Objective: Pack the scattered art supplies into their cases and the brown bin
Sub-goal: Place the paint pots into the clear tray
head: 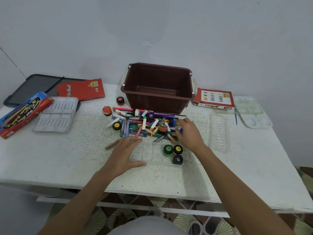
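A heap of markers, crayons and small paint jars (144, 123) lies mid-table in front of the empty brown bin (157, 99). Nearer to me sits a clear plastic tray (149, 154) with three paint jars (176, 153) at its right end. My left hand (126, 154) grips the tray's left end between thumb and fingers. My right hand (188, 133) reaches into the right side of the heap, fingers curled over a small blue piece; whether it is gripped is unclear.
At the left lie a red and blue colour box (22, 114), a white moulded insert (57, 114), a red case (81, 89) and a black mesh pouch (33, 87). At the right are an oil pastels box (214, 99), a clear ribbed tray (218, 133) and a palette (252, 112).
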`<state>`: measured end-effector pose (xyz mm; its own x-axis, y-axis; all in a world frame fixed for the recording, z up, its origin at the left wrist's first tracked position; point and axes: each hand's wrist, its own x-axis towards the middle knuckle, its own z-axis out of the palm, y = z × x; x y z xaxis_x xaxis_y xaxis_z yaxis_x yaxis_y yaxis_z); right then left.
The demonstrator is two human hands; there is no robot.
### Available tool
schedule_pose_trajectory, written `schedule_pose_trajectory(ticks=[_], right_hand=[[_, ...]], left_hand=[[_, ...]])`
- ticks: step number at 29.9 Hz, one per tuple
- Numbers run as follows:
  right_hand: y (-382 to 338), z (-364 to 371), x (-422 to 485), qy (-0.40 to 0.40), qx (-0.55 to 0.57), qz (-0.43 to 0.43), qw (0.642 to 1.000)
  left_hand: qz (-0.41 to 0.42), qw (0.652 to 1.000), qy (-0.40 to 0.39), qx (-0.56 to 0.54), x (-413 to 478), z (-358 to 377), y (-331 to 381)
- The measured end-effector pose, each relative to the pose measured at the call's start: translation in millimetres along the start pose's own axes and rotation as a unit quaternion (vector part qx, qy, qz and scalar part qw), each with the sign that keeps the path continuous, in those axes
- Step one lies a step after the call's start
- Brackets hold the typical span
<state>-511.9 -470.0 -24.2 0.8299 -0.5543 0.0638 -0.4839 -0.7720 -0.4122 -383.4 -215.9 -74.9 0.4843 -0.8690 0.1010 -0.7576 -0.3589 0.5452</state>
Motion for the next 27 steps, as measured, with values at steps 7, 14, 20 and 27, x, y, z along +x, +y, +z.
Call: schedule_pose_trajectory(ticks=[7, 14, 20, 27], right_hand=[[-4, 13, 27, -0.023, -0.062, -0.023, 0.998], [2, 18, 42, -0.026, -0.091, -0.041, 0.995], [9, 15, 33, 0.012, -0.001, -0.032, 0.999], [-6, -6, -18, 0.012, 0.126, -0.07, 0.989]], left_hand=[[0.006, 1.0, 0.01, -0.005, -1, 0, 2], [0.012, 1.0, 0.015, -0.006, -1, 2, -2], [0.011, 1.0, 0.014, -0.007, 0, 3, -4], [0.017, 1.0, 0.018, -0.002, 0, 2, -4]])
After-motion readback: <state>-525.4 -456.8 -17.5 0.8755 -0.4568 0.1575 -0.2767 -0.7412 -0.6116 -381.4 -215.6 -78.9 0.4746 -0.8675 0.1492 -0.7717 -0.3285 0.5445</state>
